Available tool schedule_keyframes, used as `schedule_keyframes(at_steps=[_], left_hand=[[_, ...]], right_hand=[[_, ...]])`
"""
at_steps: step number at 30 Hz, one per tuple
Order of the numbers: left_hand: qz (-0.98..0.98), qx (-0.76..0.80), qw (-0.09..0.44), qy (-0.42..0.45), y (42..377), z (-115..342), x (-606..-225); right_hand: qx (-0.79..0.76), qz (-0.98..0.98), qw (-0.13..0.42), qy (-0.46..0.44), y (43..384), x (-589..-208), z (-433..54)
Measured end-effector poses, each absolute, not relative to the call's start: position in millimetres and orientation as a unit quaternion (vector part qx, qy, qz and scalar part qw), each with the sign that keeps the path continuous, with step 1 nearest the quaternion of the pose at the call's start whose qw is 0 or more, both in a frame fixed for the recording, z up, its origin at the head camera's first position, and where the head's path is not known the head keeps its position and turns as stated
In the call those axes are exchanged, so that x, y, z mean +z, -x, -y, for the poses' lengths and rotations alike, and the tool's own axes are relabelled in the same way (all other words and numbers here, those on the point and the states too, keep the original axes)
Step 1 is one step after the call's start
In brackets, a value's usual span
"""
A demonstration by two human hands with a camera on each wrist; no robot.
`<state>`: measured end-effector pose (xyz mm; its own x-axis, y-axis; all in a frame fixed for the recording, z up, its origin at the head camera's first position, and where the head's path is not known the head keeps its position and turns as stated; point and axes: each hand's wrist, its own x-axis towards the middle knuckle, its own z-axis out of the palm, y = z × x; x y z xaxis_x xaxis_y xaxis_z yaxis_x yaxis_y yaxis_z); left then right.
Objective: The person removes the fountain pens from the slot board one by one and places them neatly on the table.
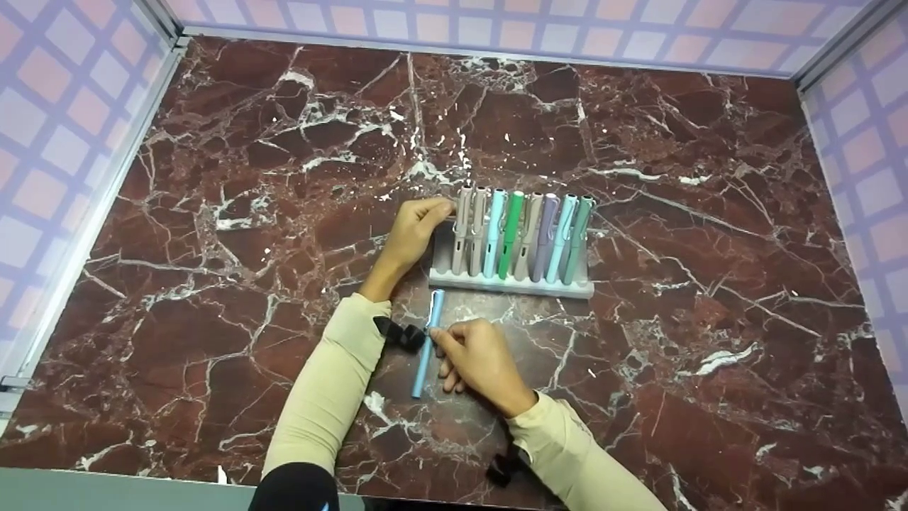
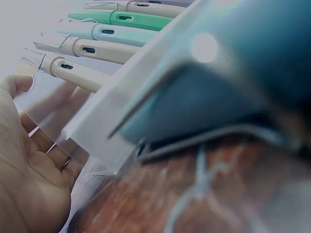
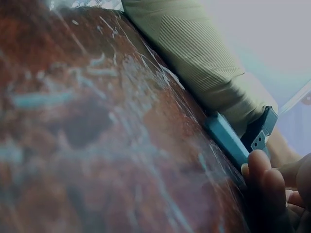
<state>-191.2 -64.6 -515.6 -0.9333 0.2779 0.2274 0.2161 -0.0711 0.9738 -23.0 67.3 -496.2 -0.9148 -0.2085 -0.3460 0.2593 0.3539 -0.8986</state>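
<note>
A clear pen stand holds a row of several capped pens, among them a green pen, a purple pen and light blue ones. At its upper left edge my left hand grips the transparent panel; the left wrist view has the thumb on one side and the fingers behind it. In front of the stand, my right hand pinches a blue fountain pen near its middle, cap end away from me. That pen looms blurred and large in the left wrist view.
Dark red marbled tabletop lies all around, with white specks behind the stand. Checkered panels wall in the back and both sides. A black wrist camera on the left sleeve sits close beside the blue pen.
</note>
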Motion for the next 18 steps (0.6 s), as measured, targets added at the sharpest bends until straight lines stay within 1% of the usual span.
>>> schedule_keyframes(at_steps=[6,9,14,16,18], left_hand=[[-0.678,0.714,0.029,-0.173,190,64,-516],[-0.679,0.713,0.029,-0.173,190,65,-515],[-0.682,0.709,0.028,-0.177,192,65,-514],[-0.683,0.708,0.029,-0.176,192,66,-514],[-0.683,0.709,0.030,-0.175,192,65,-515]], right_hand=[[-0.574,-0.793,0.204,-0.017,24,-497,-69],[-0.583,-0.790,0.190,-0.015,25,-498,-70],[-0.598,-0.792,0.121,0.030,27,-507,-84],[-0.598,-0.795,0.082,0.059,28,-511,-95],[-0.585,-0.805,0.030,0.092,31,-516,-109]])
